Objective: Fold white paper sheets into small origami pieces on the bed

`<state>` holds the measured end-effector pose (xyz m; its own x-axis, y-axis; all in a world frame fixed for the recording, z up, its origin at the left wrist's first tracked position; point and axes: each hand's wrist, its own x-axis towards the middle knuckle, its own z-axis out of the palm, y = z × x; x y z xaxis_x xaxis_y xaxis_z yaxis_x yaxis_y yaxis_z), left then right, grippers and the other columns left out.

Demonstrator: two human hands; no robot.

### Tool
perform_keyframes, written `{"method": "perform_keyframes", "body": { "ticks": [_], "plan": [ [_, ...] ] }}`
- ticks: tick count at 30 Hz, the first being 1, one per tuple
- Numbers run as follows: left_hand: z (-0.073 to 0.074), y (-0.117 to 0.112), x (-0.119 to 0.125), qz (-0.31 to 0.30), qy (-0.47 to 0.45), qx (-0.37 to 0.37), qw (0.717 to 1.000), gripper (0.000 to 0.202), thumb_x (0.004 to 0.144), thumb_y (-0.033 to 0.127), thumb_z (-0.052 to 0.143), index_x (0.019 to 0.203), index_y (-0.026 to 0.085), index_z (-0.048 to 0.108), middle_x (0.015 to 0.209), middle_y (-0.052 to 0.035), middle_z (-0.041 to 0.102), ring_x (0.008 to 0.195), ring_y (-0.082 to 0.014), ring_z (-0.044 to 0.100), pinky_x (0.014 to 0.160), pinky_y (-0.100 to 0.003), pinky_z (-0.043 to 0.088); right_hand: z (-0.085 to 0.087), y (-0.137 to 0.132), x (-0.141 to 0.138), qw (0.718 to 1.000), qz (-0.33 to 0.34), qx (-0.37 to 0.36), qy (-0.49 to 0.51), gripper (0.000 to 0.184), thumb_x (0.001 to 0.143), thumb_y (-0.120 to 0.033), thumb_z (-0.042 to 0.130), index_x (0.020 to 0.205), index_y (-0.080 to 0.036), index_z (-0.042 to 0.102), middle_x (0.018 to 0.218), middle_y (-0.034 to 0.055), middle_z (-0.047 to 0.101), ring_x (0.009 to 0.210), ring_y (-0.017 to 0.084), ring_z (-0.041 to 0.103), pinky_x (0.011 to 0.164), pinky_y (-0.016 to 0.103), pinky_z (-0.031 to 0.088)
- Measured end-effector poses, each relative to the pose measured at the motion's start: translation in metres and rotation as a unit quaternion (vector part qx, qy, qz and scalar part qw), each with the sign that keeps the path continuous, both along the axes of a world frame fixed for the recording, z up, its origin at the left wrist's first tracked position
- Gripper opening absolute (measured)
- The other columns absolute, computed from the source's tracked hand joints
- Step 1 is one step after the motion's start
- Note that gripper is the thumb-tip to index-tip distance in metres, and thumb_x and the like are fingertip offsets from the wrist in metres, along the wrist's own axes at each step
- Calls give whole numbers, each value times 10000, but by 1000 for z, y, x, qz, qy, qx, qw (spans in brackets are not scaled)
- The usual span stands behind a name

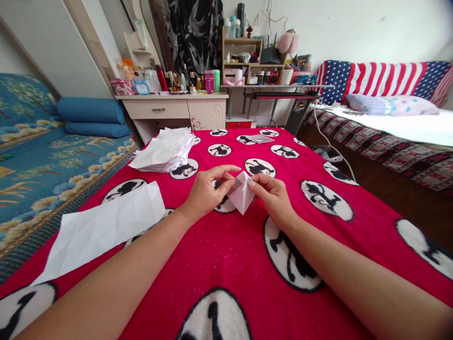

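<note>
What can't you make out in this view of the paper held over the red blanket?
Head view: folded paper, its side edges hidden under the left hand and right hand.
Head view: paper stack, sheets too small to count.
Head view: bottles on the dresser, labels too small to read.

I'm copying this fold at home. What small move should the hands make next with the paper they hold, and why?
Likely press the raised flap down and crease it. The left hand and right hand pinch the small folded paper at its upper corners, and one flap stands up unflattened above the red blanket.
</note>
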<state>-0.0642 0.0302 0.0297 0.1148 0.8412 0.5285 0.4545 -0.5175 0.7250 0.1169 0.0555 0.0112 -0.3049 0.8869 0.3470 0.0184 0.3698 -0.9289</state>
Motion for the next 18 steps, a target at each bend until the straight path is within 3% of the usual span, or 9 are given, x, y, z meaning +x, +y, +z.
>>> {"method": "perform_keyframes", "body": {
  "ticks": [4, 8, 11, 18],
  "plan": [
    [-5, 5, 1, -41, -60, -61, 995, 314, 823, 235, 585, 1124, 144, 591, 786, -28, 686, 735, -125, 645, 710, -210, 490, 3, -2, -2, 999, 20, -35, 26, 249, 781, -423, 652, 765, -176, 627, 625, -27, 566, 498, 88, 457, 477, 219, 351],
    [-8, 7, 4, -42, -98, -84, 991, 178, 810, 263, 587, 954, 161, 562, 770, -18, 650, 713, -120, 627, 667, -204, 481, 2, -2, -4, 997, 20, -62, 40, 289, 761, -458, 666, 738, -172, 632, 586, -30, 544, 476, 83, 431, 444, 213, 326],
    [-7, 5, 6, -35, -84, -72, 993, 114, 798, 264, 581, 831, 158, 559, 809, -30, 635, 749, -125, 615, 696, -214, 484, 0, -2, -5, 996, 20, -78, 47, 302, 756, -468, 668, 721, -171, 625, 571, -33, 529, 469, 83, 427, 436, 212, 322],
    [-7, -1, 10, 1, -4, -24, 1000, 265, 703, 340, 722, 840, 160, 584, 819, -25, 639, 735, -130, 592, 697, -222, 477, 0, -4, -5, 996, 24, -76, 47, 300, 773, -455, 659, 696, -168, 616, 568, -32, 534, 467, 82, 441, 444, 215, 331]
  ]
}}
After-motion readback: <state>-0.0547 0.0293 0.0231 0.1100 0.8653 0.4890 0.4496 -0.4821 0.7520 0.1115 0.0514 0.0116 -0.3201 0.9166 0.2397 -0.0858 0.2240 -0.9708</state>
